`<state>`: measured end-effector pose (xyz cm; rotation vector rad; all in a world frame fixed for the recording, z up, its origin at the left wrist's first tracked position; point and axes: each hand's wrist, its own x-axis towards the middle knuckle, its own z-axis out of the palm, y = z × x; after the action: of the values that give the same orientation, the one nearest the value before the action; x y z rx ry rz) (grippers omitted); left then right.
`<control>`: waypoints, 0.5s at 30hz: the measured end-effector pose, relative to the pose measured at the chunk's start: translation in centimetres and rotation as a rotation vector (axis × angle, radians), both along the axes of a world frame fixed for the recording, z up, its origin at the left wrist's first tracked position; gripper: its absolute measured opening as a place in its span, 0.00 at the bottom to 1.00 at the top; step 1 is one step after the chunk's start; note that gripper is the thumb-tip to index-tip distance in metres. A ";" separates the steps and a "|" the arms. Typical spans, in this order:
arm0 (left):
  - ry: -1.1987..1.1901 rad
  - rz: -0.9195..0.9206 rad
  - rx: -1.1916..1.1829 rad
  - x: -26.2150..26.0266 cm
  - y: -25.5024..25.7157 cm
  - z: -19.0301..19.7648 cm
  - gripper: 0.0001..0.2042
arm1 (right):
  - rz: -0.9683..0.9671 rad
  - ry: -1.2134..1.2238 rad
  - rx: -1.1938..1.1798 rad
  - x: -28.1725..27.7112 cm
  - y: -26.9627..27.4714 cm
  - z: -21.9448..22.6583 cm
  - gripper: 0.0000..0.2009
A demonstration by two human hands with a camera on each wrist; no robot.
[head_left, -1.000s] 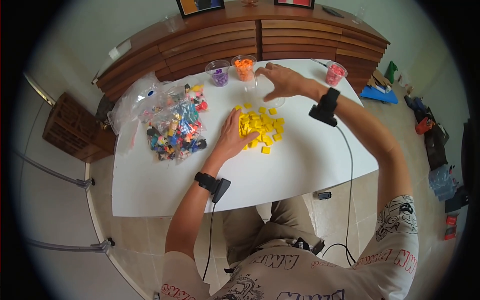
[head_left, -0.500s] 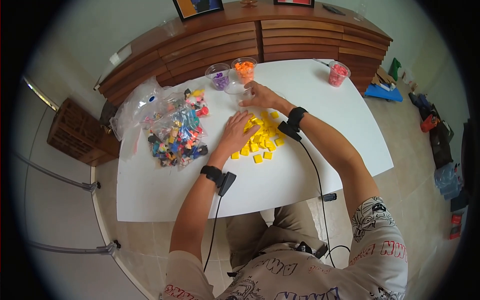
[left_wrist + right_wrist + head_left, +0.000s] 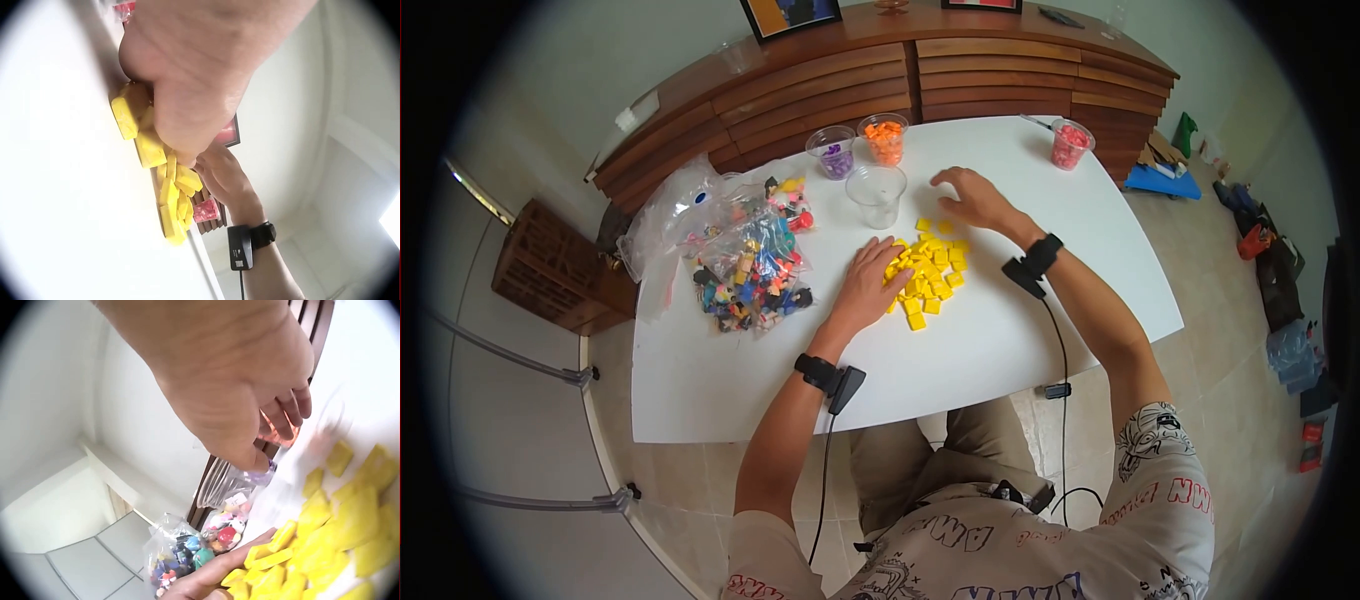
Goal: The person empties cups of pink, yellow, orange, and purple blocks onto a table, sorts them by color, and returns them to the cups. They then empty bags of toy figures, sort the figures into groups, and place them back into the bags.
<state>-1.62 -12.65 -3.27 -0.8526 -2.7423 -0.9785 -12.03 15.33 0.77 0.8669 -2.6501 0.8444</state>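
Small square yellow tiles [image 3: 935, 272] lie in a loose heap on the white table. My left hand [image 3: 868, 286] rests along the heap's left side, fingers extended and thumb over the nearest tiles. In the left wrist view, several tiles [image 3: 150, 147] sit right beside that hand. My right hand [image 3: 980, 202] hovers behind and right of the heap; its fingers and thumb are bent loosely apart, and the right wrist view shows nothing held in them. A clear plastic cup [image 3: 876, 205] stands just beyond my left fingertips, with no pieces visible inside.
Behind the clear cup stand a cup of purple pieces [image 3: 836, 160] and a cup of orange pieces [image 3: 885, 143]. Another cup, with pink pieces [image 3: 1071, 147], is at the far right. Plastic bags of mixed small toys [image 3: 755, 260] cover the table's left part.
My right hand moved left with the clear cup, let it go in front of the purple and orange cups, then drew back right. My left hand stays beside the tiles, whose heap has shifted slightly.
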 end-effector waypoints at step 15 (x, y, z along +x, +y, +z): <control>0.030 0.030 0.154 0.4 0.9 3.0 0.10 | 0.127 -0.189 0.167 11.0 -3.5 1.3 0.29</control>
<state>-1.21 -11.78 -0.22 -0.7916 -2.6055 -1.1440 -1.05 11.86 2.05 1.0538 -2.8890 0.7774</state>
